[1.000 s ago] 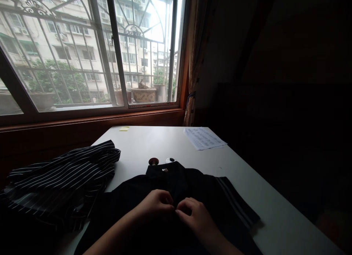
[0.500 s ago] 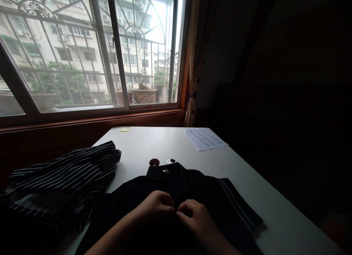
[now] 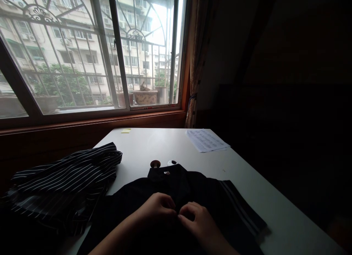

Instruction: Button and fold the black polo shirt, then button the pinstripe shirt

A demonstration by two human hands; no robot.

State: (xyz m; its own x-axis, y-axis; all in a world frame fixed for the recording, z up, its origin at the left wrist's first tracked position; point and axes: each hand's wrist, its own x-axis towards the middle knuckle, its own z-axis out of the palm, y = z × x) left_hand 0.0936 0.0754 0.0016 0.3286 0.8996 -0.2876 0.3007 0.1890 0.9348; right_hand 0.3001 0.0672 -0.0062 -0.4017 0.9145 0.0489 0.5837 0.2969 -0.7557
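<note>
The left hand and the right hand were narrowed to pinches, fingertips close together, over a dark short-sleeved cloth shirt; whether they gripped fabric could not be told. The shirt lay beneath them on a white flat-topped table. From the hands, a brown round-topped spool stood at 11 o'clock, a white disc with dark centre at 12, black white-striped cloth at 10, printed paper sheets at 1. Outside the window, at 11, a brown patterned planter contained a dark irregular mass.

dark shirt: lower end cut off | papers: print illegible
</note>
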